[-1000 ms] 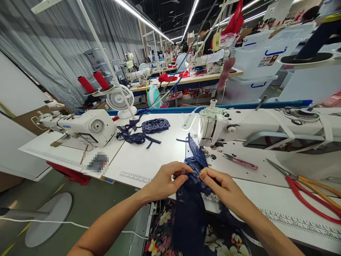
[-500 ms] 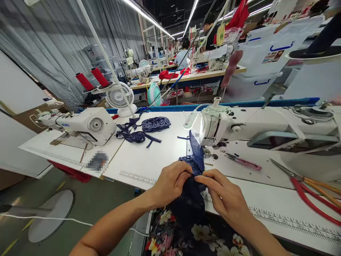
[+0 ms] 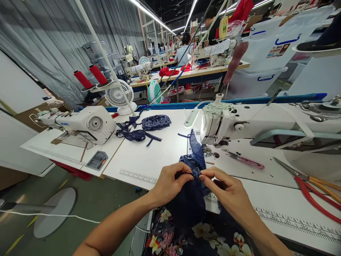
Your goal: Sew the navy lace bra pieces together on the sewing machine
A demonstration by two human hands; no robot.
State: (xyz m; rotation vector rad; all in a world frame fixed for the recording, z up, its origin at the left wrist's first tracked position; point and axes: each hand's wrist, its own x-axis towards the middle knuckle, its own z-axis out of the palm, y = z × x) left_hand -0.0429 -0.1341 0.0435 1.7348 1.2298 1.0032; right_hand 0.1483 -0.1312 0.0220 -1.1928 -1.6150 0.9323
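Both hands pinch a sheer navy fabric piece [image 3: 190, 201] at the front edge of the sewing table. My left hand [image 3: 170, 183] grips its upper edge between thumb and forefinger. A few centimetres to the right, my right hand [image 3: 226, 186] pinches the same cloth. The fabric's far end lies beside the needle area of the white sewing machine [image 3: 217, 124], and its near end hangs over my lap. Whether the cloth is under the presser foot I cannot tell. Pink-handled thread snips [image 3: 246, 160] and red-and-orange-handled scissors [image 3: 306, 181] lie to the right.
Navy lace pieces [image 3: 156, 122] lie at the back of the table. At left stand a second sewing machine [image 3: 90, 124], a white fan [image 3: 119, 94] and red thread cones [image 3: 97, 74]. A phone-like device [image 3: 293, 140] rests against the machine. Co-workers sit farther back.
The view has shifted slightly. My fingers have parted a little along the fabric, and more of its edge shows between them. Both hands keep their pinch.
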